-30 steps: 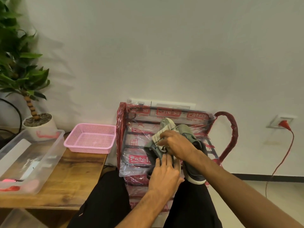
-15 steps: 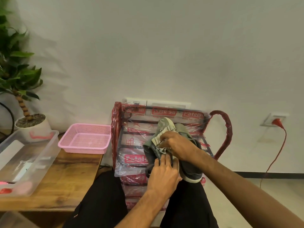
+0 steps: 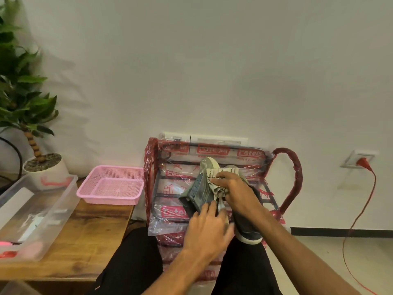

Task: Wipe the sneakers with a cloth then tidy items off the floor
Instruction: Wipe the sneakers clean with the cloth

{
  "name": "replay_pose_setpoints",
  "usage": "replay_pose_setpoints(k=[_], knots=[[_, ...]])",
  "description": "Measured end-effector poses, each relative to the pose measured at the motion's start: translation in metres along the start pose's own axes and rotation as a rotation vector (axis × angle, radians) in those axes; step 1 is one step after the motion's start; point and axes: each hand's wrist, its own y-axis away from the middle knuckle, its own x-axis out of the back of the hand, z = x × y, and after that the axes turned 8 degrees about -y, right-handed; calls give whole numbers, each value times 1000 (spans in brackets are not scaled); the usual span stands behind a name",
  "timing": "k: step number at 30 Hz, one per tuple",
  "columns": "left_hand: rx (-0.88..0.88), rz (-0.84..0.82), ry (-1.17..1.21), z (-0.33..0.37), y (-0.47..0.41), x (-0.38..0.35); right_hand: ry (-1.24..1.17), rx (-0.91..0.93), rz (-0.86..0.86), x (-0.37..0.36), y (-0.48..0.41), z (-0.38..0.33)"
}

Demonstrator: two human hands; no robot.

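Sneaker (image 3: 198, 192) toe-up, pointing away

Only readable bit is the red "Patel's" branding printed over and over on the plastic wrap (image 3: 212, 150) around the metal rack (image 3: 274, 196) (clearest along its top edge, smaller print underneath is too blurry).

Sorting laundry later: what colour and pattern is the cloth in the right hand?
The cloth is cream-white with thin dark zigzag stitching, seen in the head view.
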Motion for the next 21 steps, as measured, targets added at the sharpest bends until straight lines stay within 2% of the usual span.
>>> replay_pose_setpoints(k=[3,4,8,10,13,15,18,21], knots=[[71,301,176,-26,-2,2,32,10,31,-8,0,0],[110,336,178,-36,-4,4,40,14,31,-9,0,-2],[259,138,103,-67,-22,0,41,1,20,-8,2,-5],[272,71,153,-75,-29,-6,31,-7,19,-7,2,-4],[248,108,374,-74,-38,-16,16,-29,20,-5,3,-3],[338,174,487,-70,-42,-16,6,-38,29,-4,4,-4],[397,245,509,-65,-49,-13,-38,-67,71,-4,5,-8],[281,307,423,-66,-58,5,-109,-104,131,-9,8,-15]])
